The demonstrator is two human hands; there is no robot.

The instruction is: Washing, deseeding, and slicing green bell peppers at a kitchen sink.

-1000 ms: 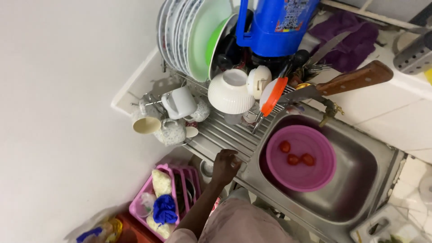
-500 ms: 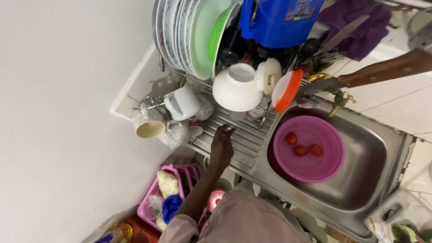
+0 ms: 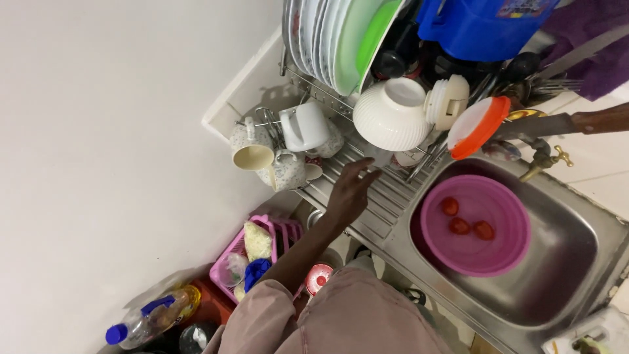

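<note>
Head view, looking down over a sink corner. One hand (image 3: 350, 190) is seen, reaching from the lower centre out over the ribbed steel draining board (image 3: 386, 196); which of the two hands it is cannot be told with certainty, though it reads as the left. The fingers (image 3: 362, 172) are spread apart and hold nothing, their tips just short of a small clear glass (image 3: 379, 156) standing on the board; contact cannot be confirmed. The other hand is not seen.

Just beyond the glass, a white ribbed bowl (image 3: 393, 115) is tipped on its side against the rack. To its left, a white mug (image 3: 303, 126), a cream cup (image 3: 253, 156) and a patterned cup (image 3: 286, 172) are crowded together. Behind them, plates (image 3: 314, 36), white and green, stand on edge in the dish rack. A blue jug (image 3: 481, 26) sits at the top, and an orange-rimmed lid (image 3: 478, 128) leans beside the bowl.

In the steel sink (image 3: 563, 255), a pink basin (image 3: 475, 226) holds three tomatoes (image 3: 458, 226). A brass tap (image 3: 542, 160) overhangs the sink edge.

On the floor below, a pink basket (image 3: 229, 259) and a clear bottle with a blue cap (image 3: 151, 318) are noted.
</note>
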